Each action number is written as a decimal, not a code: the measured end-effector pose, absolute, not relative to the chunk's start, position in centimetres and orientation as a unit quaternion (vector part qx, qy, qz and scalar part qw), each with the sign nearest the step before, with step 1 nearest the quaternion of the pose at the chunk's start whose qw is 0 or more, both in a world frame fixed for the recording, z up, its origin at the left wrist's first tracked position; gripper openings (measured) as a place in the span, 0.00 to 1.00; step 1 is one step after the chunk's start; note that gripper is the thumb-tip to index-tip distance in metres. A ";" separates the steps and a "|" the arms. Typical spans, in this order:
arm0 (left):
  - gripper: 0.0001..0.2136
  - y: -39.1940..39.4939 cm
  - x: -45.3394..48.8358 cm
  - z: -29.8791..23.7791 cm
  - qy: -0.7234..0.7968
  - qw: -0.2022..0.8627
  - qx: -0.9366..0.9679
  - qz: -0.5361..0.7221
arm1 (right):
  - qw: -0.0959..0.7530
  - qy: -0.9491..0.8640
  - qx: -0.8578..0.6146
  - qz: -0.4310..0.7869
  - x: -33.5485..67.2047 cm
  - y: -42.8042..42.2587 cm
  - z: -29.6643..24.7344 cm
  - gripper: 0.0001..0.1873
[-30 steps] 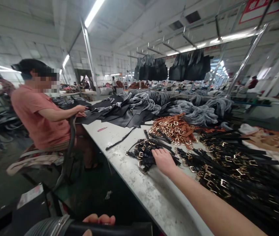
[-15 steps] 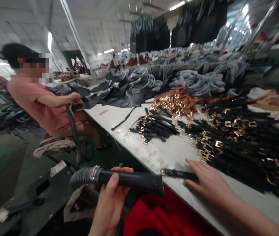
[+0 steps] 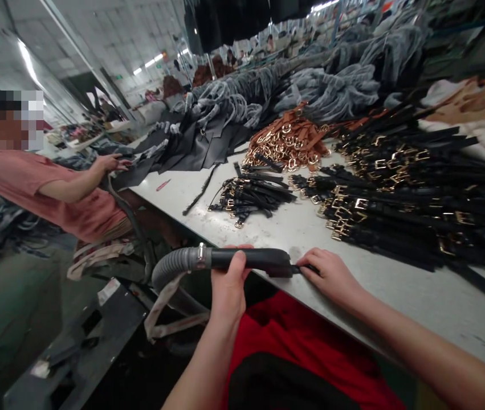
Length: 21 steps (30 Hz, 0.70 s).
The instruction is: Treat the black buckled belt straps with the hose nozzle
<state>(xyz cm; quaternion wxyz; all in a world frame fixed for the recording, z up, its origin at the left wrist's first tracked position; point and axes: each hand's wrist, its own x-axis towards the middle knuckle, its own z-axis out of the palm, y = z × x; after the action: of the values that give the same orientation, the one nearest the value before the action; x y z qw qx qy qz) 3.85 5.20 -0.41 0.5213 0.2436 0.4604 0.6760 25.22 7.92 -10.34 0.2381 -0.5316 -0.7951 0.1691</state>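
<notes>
My left hand [image 3: 230, 287] is wrapped round a black hose nozzle [image 3: 263, 259], held level over the table's front edge. A ribbed grey hose [image 3: 174, 266] joins its back end by a metal clamp [image 3: 201, 256]. My right hand [image 3: 331, 277] pinches a thin black buckle strap [image 3: 297, 269] low over the table. The strap's left end meets the nozzle's mouth, and its buckle is hidden there. Beyond my hands lies a small bundle of black straps [image 3: 251, 196] with gold buckles.
The white table [image 3: 280, 233] bears a heap of brown buckle straps [image 3: 287, 136], a large pile of black straps [image 3: 400, 210] at right, and flat black pieces [image 3: 212, 145] behind. A person in a pink shirt [image 3: 54, 193] sits at left. A dark cabinet [image 3: 97, 330] stands below left.
My left hand has brought the nozzle up and right to the strap. The strap's buckle end has gone from sight at the nozzle mouth, and my right fingers have closed in a pinch.
</notes>
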 end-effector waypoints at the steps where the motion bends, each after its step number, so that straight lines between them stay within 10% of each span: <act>1: 0.16 5.4 4.3 -0.4 0.465 0.523 0.254 0.668 | 0.234 -0.794 -0.534 0.173 25.2 7.9 -10.3 0.09; 21: 0.17 4.3 4.3 -0.4 0.484 0.509 0.287 0.651 | 0.218 -0.790 -0.543 0.182 25.1 7.8 -10.1 0.10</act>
<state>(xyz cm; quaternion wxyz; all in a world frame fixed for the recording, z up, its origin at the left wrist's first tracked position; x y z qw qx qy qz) 4.31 4.27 -0.39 0.5094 0.2874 0.4838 0.6510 25.12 7.79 -10.12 0.2181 -0.5434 -0.7901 0.1816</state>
